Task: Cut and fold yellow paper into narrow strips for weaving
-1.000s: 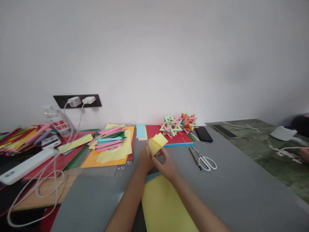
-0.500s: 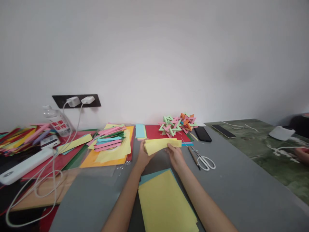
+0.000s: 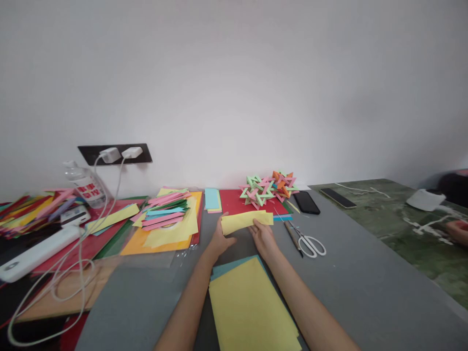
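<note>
A yellow paper strip, seemingly a thin stack of strips (image 3: 239, 222), is held up above the grey table between both hands. My left hand (image 3: 218, 239) cups its left end, fingers partly hidden behind the paper and thumb out below it. Near the right end, my right hand (image 3: 264, 235) pinches it, thumb in front and fingers curled underneath. Below my hands lies a pile of larger yellow sheets (image 3: 252, 304), with blue sheets (image 3: 234, 265) showing at its far edge.
White-handled scissors (image 3: 310, 246) and a pen-like tool (image 3: 293, 239) lie to the right. Folded paper stars (image 3: 258, 191) and a black phone (image 3: 307, 202) stand further back. Coloured strips (image 3: 166, 212), a bottle (image 3: 87, 185) and white cables (image 3: 84, 273) fill the left. Another person's hand (image 3: 458, 231) shows far right.
The fanned left end of the yellow strips now looks evened up. My left thumb has moved down off the paper's lower edge; the strips have shifted slightly.
</note>
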`<action>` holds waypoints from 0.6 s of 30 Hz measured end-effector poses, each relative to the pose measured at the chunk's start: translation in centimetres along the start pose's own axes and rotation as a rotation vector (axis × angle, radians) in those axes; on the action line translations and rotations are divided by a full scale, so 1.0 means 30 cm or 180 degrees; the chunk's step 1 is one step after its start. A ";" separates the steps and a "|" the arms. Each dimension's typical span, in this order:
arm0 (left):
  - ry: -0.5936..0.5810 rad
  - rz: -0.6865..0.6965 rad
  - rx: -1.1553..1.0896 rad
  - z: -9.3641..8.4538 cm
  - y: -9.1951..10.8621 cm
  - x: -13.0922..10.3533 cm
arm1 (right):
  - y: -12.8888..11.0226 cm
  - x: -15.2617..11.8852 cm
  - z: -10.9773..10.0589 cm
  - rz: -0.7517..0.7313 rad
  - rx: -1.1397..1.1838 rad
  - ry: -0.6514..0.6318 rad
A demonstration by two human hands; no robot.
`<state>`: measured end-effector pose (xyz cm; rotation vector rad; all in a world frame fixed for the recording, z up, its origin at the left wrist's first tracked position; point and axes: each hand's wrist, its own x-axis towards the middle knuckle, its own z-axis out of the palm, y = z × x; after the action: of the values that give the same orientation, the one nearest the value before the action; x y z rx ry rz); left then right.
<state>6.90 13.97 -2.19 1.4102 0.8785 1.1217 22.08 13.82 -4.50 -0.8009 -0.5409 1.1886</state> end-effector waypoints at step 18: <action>0.0138 0.0240 0.0390 -0.004 -0.020 0.018 | 0.015 0.030 -0.095 -0.0927 -0.1902 0.0594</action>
<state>6.97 14.60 -2.69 1.5352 0.9451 1.1757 24.22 14.01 -6.64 -1.2759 -0.8417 0.6724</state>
